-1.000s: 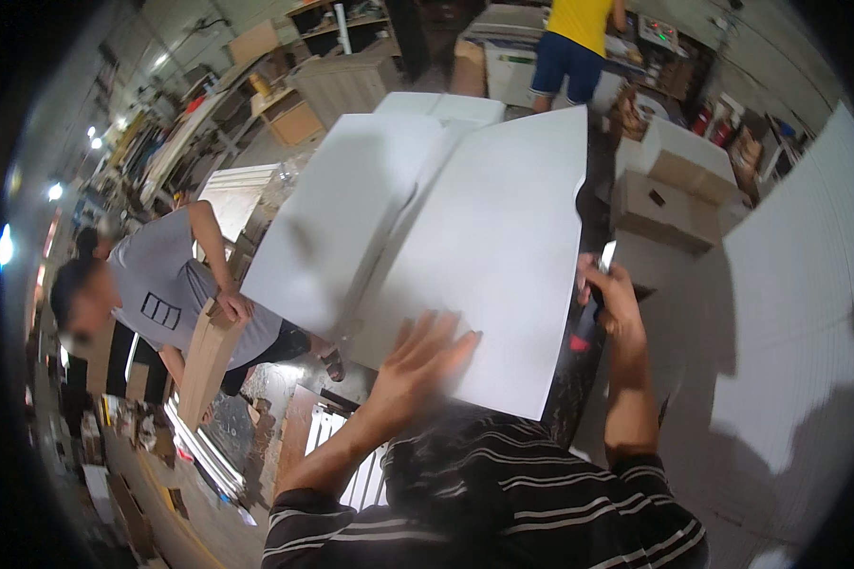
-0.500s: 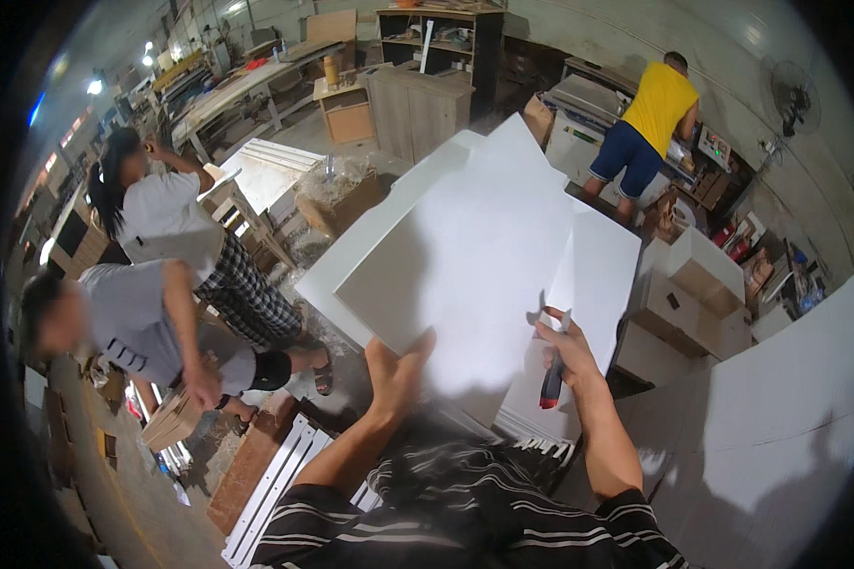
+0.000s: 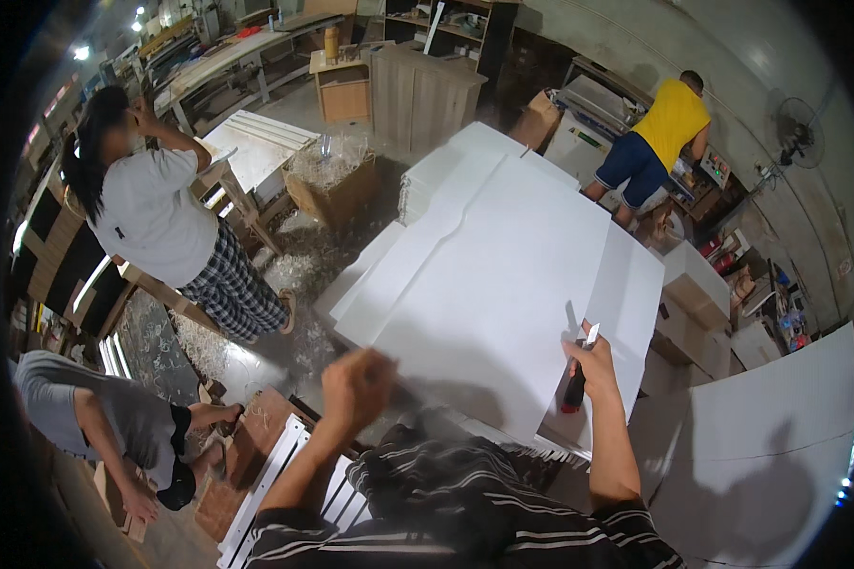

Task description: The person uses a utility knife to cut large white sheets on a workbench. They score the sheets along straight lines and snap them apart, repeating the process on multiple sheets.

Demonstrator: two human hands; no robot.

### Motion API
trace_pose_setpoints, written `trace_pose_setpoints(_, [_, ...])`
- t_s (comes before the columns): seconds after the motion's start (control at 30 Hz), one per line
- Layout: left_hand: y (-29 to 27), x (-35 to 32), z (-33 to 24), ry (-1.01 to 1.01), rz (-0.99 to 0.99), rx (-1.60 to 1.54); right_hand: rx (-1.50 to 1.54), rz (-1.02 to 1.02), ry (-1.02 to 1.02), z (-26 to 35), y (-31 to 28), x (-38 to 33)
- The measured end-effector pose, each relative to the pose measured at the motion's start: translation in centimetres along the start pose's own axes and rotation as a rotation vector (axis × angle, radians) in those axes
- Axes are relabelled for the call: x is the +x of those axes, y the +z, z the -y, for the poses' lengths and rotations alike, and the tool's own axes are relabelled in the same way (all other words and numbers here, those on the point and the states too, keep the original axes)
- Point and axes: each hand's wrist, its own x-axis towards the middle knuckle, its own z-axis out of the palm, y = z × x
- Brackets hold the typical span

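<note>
My right hand (image 3: 593, 365) grips a utility knife (image 3: 573, 387) with a black and red handle. Its blade points up and away from me, above the right part of a stack of white panels (image 3: 503, 294). To the left, my left hand (image 3: 356, 387) hovers off the stack's near left edge. Its fingers look curled in, slightly blurred, and nothing shows in them. The top panel lies flat over others that are set unevenly, with their edges showing at the far left corner.
White slatted pieces (image 3: 273, 488) lie low on my left, beside a brown board (image 3: 228, 493). Two people are at the left, one bent low; another in a yellow top (image 3: 672, 119) works at the back right. Behind the stack stands a wood-grain cabinet (image 3: 425, 100). White boxes (image 3: 695, 284) stand right.
The lifted white panel now lies flat on the stack. My left hand has let go of it and drawn back left. The knife remains in my right hand. The crouching person at left has bent lower.
</note>
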Motion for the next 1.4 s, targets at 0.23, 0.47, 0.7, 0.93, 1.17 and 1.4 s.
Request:
trace_pose_setpoints(0.23, [3.3,6.8,4.4,-0.149,0.172,0.671,0.004,0.015,-0.011,0.5,2.4,-1.2])
trace_pose_setpoints(0.47, [2.4,7.1,5.4,-0.102,0.102,0.526,-0.038,0.063,-0.061,1.9,4.4,-2.6])
trace_pose_setpoints(0.7, [-0.3,7.6,6.6,-0.073,0.207,0.242,-0.095,0.003,-0.034,2.0,5.6,-3.2])
trace_pose_setpoints(0.93, [-1.8,7.5,8.2,-0.069,0.321,-0.077,-0.206,-0.175,0.026,1.7,6.5,-4.1])
trace_pose_setpoints(1.17, [-2.1,9.8,8.8,-0.157,0.446,-0.204,-0.326,-0.262,0.01,2.3,8.9,-6.7])
trace_pose_setpoints(1.4, [-2.6,10.0,7.9,-0.007,0.377,-0.174,-0.313,-0.334,0.023,1.8,8.8,-6.9])
